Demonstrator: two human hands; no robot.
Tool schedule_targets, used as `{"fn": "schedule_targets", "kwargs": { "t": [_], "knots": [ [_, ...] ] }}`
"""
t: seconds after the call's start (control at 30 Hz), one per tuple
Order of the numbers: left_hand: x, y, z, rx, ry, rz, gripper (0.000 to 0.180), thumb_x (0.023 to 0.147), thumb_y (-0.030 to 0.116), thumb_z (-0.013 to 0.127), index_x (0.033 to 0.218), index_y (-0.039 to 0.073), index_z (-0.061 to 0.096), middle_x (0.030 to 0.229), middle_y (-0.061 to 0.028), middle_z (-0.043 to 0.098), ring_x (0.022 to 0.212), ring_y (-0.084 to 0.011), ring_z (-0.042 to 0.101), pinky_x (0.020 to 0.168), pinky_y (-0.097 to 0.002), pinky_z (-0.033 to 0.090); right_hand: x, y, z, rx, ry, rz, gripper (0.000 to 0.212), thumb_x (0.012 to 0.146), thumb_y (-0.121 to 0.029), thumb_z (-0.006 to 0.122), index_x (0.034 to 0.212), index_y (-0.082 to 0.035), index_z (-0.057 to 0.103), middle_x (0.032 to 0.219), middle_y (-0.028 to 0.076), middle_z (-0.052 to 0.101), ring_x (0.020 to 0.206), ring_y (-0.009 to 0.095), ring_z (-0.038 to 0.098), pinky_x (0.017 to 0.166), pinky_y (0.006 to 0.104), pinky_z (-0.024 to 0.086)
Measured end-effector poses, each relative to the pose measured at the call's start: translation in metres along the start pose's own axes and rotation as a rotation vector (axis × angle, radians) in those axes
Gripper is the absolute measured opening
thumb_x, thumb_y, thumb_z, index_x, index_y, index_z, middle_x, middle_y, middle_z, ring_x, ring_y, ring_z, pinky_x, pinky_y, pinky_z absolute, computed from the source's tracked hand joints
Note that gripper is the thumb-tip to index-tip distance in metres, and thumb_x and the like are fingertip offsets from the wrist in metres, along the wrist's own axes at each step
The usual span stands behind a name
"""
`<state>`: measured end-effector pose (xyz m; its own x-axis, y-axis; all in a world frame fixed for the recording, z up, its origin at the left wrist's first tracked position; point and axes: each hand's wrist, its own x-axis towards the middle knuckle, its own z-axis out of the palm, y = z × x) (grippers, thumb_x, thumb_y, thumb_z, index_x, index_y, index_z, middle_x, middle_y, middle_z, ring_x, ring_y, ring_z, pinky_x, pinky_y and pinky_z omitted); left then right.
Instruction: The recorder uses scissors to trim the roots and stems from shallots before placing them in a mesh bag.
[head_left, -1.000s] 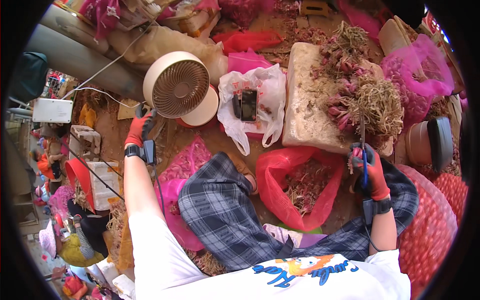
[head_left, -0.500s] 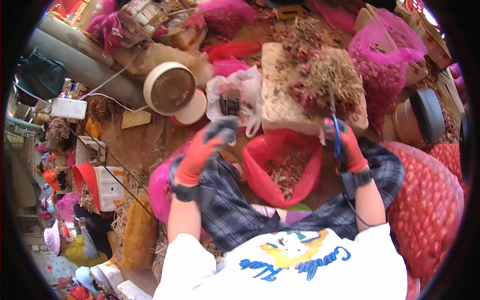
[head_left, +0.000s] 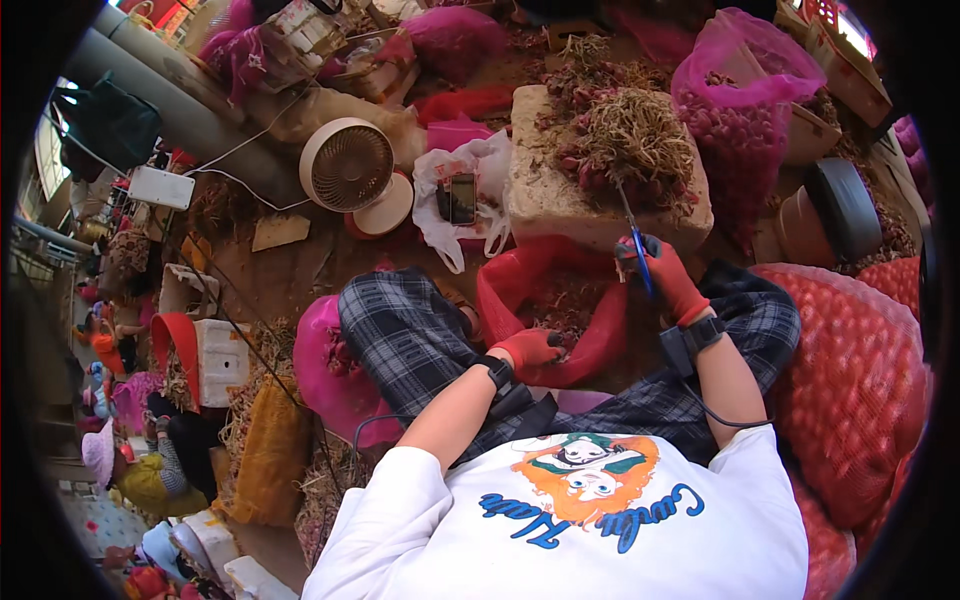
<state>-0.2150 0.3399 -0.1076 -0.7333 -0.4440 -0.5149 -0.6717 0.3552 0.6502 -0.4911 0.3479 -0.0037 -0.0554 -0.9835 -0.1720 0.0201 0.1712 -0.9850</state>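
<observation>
My right hand [head_left: 664,277], in a red glove with dark fingers, is closed round blue-handled scissors [head_left: 628,210]. Their blades point up to a heap of small shallot-like bulbs with dry stalks [head_left: 632,132], which lies on a pale foam block [head_left: 540,195]. My left hand [head_left: 532,348], gloved alike, is low at the near side of an open red mesh bag [head_left: 500,290]. Its dark fingers point into the bag, and their tips are hard to make out against the loose bulbs and scraps [head_left: 560,305] inside. Whether they hold anything cannot be seen.
Full red mesh sacks [head_left: 850,380] stand close on my right. A pink net bag of bulbs [head_left: 735,140] is beyond them. A round fan [head_left: 347,165] and a white plastic bag with a phone-like device [head_left: 435,190] lie left of the block. Another person [head_left: 160,465] sits far left.
My left hand has come down and right, from above my left knee to the red mesh bag. My right hand has shifted slightly left, still holding the scissors. The view has moved a little.
</observation>
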Motion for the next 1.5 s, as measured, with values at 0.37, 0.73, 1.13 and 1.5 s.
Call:
{"fn": "schedule_targets", "kwargs": {
  "t": [0.37,0.73,1.13,1.5],
  "knots": [
    [-0.002,0.057,-0.039,-1.498,-0.147,0.302,0.028,0.093,0.018,0.051,0.115,0.001,0.054,0.102,-0.0062,0.062,0.089,-0.0117,0.058,0.075,-0.0266,0.047,-0.027,-0.026,0.013,0.149,-0.165,0.034,0.016,0.08,-0.015,0.062,0.089,-0.003,0.063,0.084,0.001,0.062,0.075,0.009,0.057,0.07,0.023,0.046],
    [0.015,0.001,0.0,-0.181,0.056,0.046,0.049,0.087,0.036,0.052,0.125,0.005,0.048,0.12,-0.0174,0.056,0.11,-0.0305,0.054,0.093,-0.0373,0.041,-0.013,0.045,0.057,-0.109,-0.223,0.071,0.023,0.074,-0.018,0.061,0.089,-0.001,0.064,0.095,0.011,0.064,0.084,0.02,0.061,0.079,0.0298,0.047],
    [0.039,0.03,-0.103,0.729,0.747,-0.29,0.047,0.076,0.045,0.062,0.105,0.008,0.063,0.125,-0.014,0.052,0.113,-0.0329,0.05,0.092,-0.0394,0.043,-0.004,0.115,0.005,-1.053,0.059,0.247,0.043,0.076,-0.035,0.054,0.108,-0.008,0.059,0.105,0.016,0.063,0.101,0.03,0.059,0.088,0.0369,0.046],
    [0.019,-0.072,-0.103,0.286,0.379,-0.435,0.029,0.076,0.033,0.062,0.093,0.012,0.071,0.102,-0.0164,0.064,0.096,-0.0322,0.06,0.084,-0.0389,0.047,0.002,0.107,0.013,-1.254,-0.391,-0.181,0.039,0.073,-0.032,0.059,0.105,-0.011,0.061,0.103,0.011,0.065,0.097,0.027,0.061,0.085,0.0368,0.047]
  ]
}}
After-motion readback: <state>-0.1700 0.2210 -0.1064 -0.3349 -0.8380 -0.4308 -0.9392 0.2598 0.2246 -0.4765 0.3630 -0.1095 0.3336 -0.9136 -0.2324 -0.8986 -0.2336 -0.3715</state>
